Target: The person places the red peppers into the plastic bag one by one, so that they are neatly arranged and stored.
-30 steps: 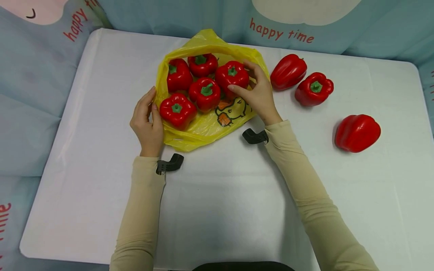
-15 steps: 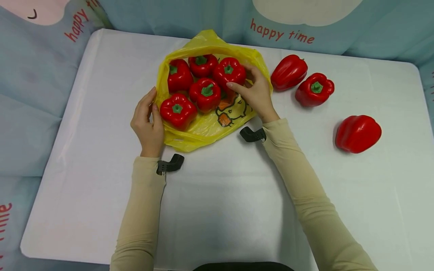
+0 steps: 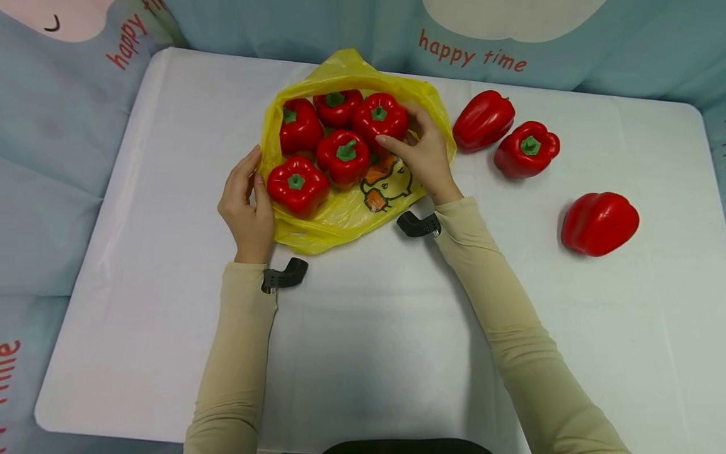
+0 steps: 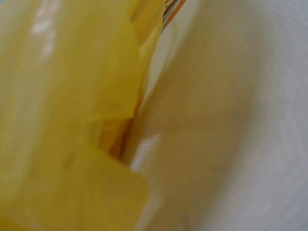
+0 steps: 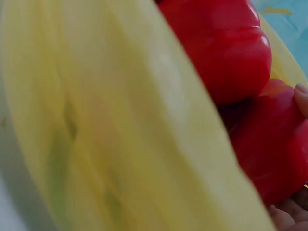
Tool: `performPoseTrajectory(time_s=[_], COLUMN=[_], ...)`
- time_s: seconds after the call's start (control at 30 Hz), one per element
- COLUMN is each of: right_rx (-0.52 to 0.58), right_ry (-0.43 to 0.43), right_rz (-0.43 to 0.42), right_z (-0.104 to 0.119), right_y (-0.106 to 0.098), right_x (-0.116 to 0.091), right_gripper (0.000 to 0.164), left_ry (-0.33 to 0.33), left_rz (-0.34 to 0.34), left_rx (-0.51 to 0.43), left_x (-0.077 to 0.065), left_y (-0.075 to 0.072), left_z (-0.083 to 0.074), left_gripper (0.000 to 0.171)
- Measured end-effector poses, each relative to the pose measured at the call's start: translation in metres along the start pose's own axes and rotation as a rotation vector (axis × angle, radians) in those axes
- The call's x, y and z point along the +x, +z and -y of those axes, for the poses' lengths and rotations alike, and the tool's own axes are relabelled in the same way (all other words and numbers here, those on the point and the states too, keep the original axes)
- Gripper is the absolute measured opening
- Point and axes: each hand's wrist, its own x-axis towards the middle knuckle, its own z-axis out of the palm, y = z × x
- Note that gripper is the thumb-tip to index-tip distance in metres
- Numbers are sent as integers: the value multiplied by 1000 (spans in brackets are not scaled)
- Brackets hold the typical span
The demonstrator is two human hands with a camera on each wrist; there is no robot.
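A yellow plastic bag point(image 3: 317, 233) lies with its mouth facing me, several red bell peppers with green stems inside it. Thumb and fingers of my left hand point(image 3: 247, 211) hold the bag's left edge; in the left wrist view yellow plastic point(image 4: 62, 120) fills the left side. My right hand point(image 3: 428, 151) reaches into the bag and grips a bell pepper point(image 3: 381, 116) from its right side, thumb in front, other fingers partly hidden behind it. In the right wrist view, fingertips point(image 5: 302, 98) touch that pepper point(image 5: 274, 144), which sits against another one.
To the bag's right, three more red bell peppers lie on the white table: one close to the bag point(image 3: 484, 121), one beside it point(image 3: 526, 150), one farther right point(image 3: 599, 224). A blue curtain point(image 3: 374, 38) with printed words hangs along the table's back and left edges.
My right hand has shifted slightly left and back, taking the gripped bell pepper deeper into the bag, against the other peppers. The left hand has stayed in place at the bag's edge.
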Motion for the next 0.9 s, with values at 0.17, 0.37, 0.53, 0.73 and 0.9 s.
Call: performPoseTrajectory(time_s=[0.17,0.37,0.53,0.73,0.9], right_rx=[8,17,25,9,-3], right_ry=[-9,-10,0,20,26], right_rz=[3,0,-6,-14,-14], right_z=[0,-2,-2,-4,-2], right_y=[0,-2,-2,-3,1], right_x=[0,-2,-3,-1,0], right_gripper=[65,69,73,73,69], left_ry=[1,3,-5,-5,4], left_rz=[1,5,-1,-2,2], left_rx=[-4,-6,-1,-8,-20], left_x=[0,1,0,1,1], left_y=[0,-1,0,-1,-1], left_z=[0,0,0,-1,-2], left_gripper=[26,26,26,26,26])
